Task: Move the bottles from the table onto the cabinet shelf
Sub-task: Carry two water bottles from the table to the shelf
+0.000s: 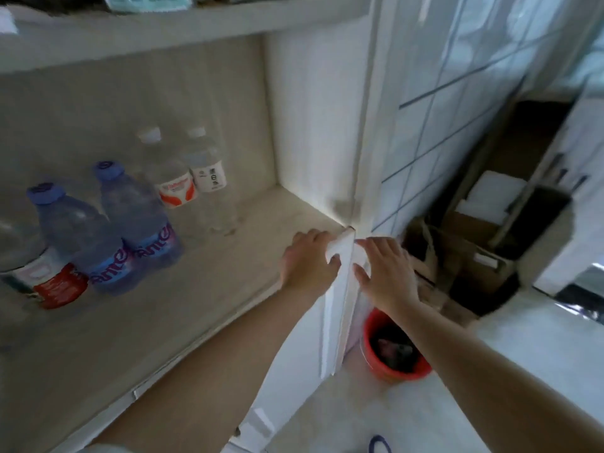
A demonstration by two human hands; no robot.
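Both hands meet at the top edge of a white cabinet door [341,289], seen edge-on at the right front corner of the cabinet. The left hand [307,259] lies on the shelf side of the door, its fingers curled over the door's upper corner, so its grip is closed on the door. The right hand [385,273] is on the outer side of the door, fingers spread apart and palm flat against the panel; it clasps nothing. Both bare forearms reach in from the near edge of the view.

Left of the hands, the cabinet shelf [228,256] carries the bottles, all upright as far as the blur allows. Far back stand two clear bottles with white caps: one with a red and white label [173,188], and just right of it one with a white label [209,176]. Nearer and to the left are two bluish bottles with purple-blue caps, the right one [137,217] and the left one [81,237], close beside each other. At the far left edge a larger clear bottle with a red label [36,273] is partly cut off.

An upper shelf [163,24] runs across the top. Right of the cabinet is a tiled wall [441,93]. Below it a red bucket [395,351] sits on the floor, with cardboard boxes [483,243] beyond it.
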